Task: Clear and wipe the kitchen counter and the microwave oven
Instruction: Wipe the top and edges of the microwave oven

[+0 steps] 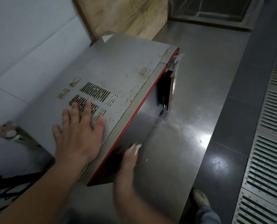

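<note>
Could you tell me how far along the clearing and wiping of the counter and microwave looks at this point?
Done: the visible steel counter carries nothing but the microwave. In hand: the left hand lies flat on the microwave's top by the vents, and the blurred right hand is at its front; neither holds a cloth. Left: the top shows brown spots and grimy vent slots, so wiping it remains, and the counter looks smeared.

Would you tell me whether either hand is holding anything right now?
Nothing gripped: left hand rests flat on the microwave top; blurred right hand touches its front.
</note>
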The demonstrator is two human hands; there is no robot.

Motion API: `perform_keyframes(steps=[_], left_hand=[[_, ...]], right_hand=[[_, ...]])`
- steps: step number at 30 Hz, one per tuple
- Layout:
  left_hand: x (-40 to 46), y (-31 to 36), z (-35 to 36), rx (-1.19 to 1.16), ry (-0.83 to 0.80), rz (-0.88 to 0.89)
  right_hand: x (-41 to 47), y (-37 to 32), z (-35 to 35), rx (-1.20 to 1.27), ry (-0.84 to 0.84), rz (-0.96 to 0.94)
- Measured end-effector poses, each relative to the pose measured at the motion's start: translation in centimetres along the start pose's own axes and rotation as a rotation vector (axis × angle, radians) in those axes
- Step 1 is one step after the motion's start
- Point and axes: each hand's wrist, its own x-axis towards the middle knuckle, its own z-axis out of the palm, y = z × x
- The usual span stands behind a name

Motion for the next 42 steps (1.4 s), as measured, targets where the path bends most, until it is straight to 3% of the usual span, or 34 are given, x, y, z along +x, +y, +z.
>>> perform_keyframes(steps=[1,4,8,14,17,19,22,25,29,35,39,42], left_hand=[[0.0,-0.1,0.0,0.002,0.005,0.001],[-0.1,-0.1,0.1,0.003,0.009,0.012],[-0.1,-0.1,0.0,0.004,0.005,0.009],[0.1,-0.3,0.2,0.007,0.009,0.016],[0.1,-0.3,0.3,-0.002,0.01,0.013],[0.1,-0.3,0.2,0.004,0.008,0.011],[0.1,-0.1,0.1,0.0,0.009,0.003],[0.0,-0.1,0.1,-0.001,0.014,0.007],[0.1,-0.3,0.3,0.002,0.02,0.012],[0.1,-0.4,0.3,0.007,0.02,0.011],[0.2,-0.3,0.3,0.008,0.028,0.014],[0.1,-0.3,0.3,0.0,0.028,0.011]], right_hand=[[-0.5,1.4,0.1,0.014,0.052,0.007],[-2.2,2.3,-0.3,-0.095,-0.013,-0.137],[-3.3,2.3,-0.4,0.191,-0.097,-0.082],[6.8,-4.6,-2.8,0.251,-0.119,-0.06],[10.2,-2.0,-2.6,0.234,-0.078,-0.08],[7.1,-0.8,-3.1,0.106,-0.068,-0.131],[-0.6,2.8,-3.6,-0.089,-0.196,-0.181],[-4.3,5.3,-2.4,0.12,-0.068,0.002],[-6.4,3.5,-1.8,0.239,-0.179,0.154],[-9.8,1.3,-0.8,0.233,-0.259,0.058],[-6.2,0.4,0.5,0.217,-0.131,0.098],[2.6,5.5,-0.8,0.244,-0.002,0.164]])
